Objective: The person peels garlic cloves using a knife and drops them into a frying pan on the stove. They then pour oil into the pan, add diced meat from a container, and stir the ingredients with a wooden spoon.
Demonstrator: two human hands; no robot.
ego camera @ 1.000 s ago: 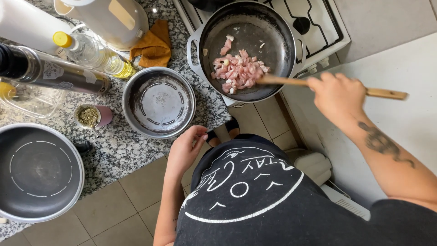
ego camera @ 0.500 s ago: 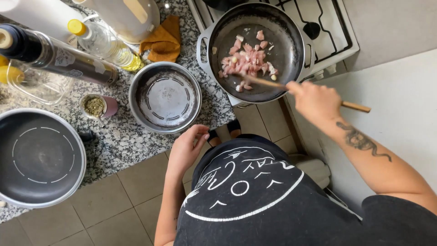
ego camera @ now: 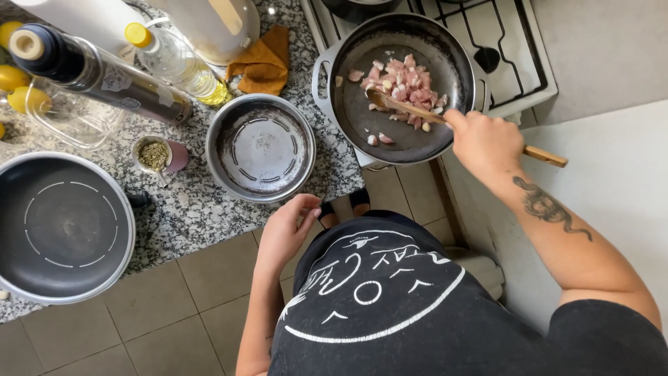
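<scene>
We are noting the right hand (ego camera: 485,143), fingers gripping the wooden spoon (ego camera: 417,111), stirring pink, largely unbrowned meat (ego camera: 403,83) in the pot (ego camera: 362,118); left hand (ego camera: 284,233), fingers loosely curled, below it.

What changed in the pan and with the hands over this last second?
The right hand has worked the wooden spoon through the diced meat, pushing the pile toward the pan's far side; a few bits lie loose near the front. The grip is unchanged. The left hand stayed empty at the counter edge.
</scene>
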